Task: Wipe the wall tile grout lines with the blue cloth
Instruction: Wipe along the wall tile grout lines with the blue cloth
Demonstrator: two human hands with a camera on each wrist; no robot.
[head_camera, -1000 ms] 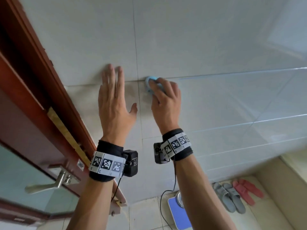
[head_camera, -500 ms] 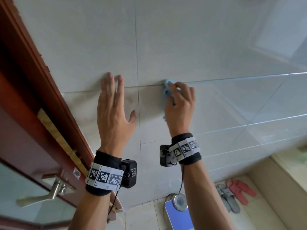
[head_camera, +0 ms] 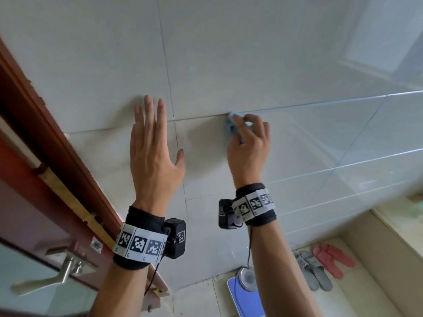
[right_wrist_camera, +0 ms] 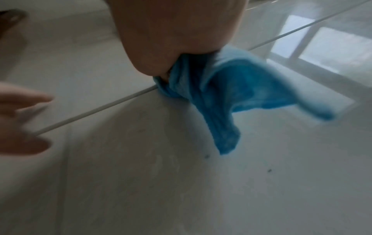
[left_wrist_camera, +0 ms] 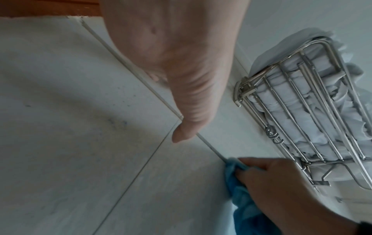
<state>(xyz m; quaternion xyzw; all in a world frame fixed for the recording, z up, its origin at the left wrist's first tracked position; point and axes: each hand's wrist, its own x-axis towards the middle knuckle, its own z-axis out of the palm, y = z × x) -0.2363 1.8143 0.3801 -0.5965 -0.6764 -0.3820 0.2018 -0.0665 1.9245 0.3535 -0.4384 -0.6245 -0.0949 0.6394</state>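
A home bathroom: tiled wall (head_camera: 229,65), slippers (head_camera: 320,268) (two pairs), scale (head_camera: 245,300) on floor.

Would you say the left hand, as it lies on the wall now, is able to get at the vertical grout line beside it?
Probably yes. The left hand lies flat and empty on the wall tile, its thumb beside the vertical grout line, with nothing between them. The blue cloth, though, is in the right hand.

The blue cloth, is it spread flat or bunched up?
Bunched up. The right hand grips the blue cloth in a wad against the grout line, loose corners hanging.
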